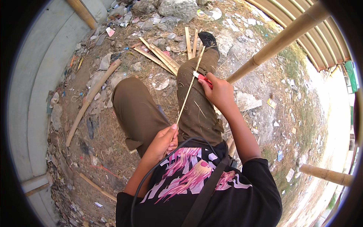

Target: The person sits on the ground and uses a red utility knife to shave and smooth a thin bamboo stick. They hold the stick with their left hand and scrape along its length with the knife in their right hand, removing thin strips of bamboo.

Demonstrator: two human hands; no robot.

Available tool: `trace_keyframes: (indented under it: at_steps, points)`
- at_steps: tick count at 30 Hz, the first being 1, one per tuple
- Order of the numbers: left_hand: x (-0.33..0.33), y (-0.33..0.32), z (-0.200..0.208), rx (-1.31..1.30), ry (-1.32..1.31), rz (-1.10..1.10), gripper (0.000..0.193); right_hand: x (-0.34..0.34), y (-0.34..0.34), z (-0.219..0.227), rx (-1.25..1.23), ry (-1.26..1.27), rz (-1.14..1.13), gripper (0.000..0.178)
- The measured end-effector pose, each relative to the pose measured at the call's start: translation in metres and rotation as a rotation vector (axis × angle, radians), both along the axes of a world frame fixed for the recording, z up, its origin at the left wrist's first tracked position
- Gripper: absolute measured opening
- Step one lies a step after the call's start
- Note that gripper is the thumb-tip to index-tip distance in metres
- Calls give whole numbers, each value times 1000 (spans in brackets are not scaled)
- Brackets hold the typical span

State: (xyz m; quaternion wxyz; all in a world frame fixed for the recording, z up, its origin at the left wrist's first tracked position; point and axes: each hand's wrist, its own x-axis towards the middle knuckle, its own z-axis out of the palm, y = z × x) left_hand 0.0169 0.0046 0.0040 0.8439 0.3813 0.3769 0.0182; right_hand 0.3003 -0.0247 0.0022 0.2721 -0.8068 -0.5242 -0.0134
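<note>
I judge the step in hand to be shaving a thin bamboo strip (190, 85) with a red-handled knife (203, 77). My left hand (165, 140), low in the centre of the frame, is closed around the near end of the strip, thumb on top. My right hand (218, 92), just right of centre, is clamped on the knife handle, and the pale blade touches the strip about midway along it. The strip runs from the left hand up across my right thigh toward the black shoe (208, 39) near the top of the frame, its far end lying free over the shin.

As I read it, the next move calls for a steady pull or push of the blade along the strip, with the left hand holding its end firm so the thin piece does not bend or twist. The blade sits right over the brown trousers (140, 109), so the edge wants to be angled away from the leg.

For room: a thick bamboo pole (280, 39) slants from the upper right down to just behind the right hand, close enough to limit that elbow swinging outward. A bundle of split bamboo slats (160, 56) lies on the ground in the upper centre, beyond the knees and well apart from the hands. Another pole (90, 96) lies at the left on the littered dirt, out of the way. A black cable (149, 178) loops over the shirt below the left wrist.
</note>
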Motion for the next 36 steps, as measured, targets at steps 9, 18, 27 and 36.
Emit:
trace_keyframes:
  at_steps: [9, 18, 27, 36]
  points:
    - [3, -3, 0, -76, -21, 53, 37, 31, 19, -7, -8, -76, 19, 28]
    - [0, -5, 5, -38, -19, 72, 37, 33, 18, -16, -21, 721, 38, 33]
    - [-16, -5, 3, 33, 20, -27, 39, 26, 27, -22, -101, 410, -2, 36]
    - [-12, -15, -3, 94, 60, 4, 41, 30, 24, -31, -117, 484, 90, 42]
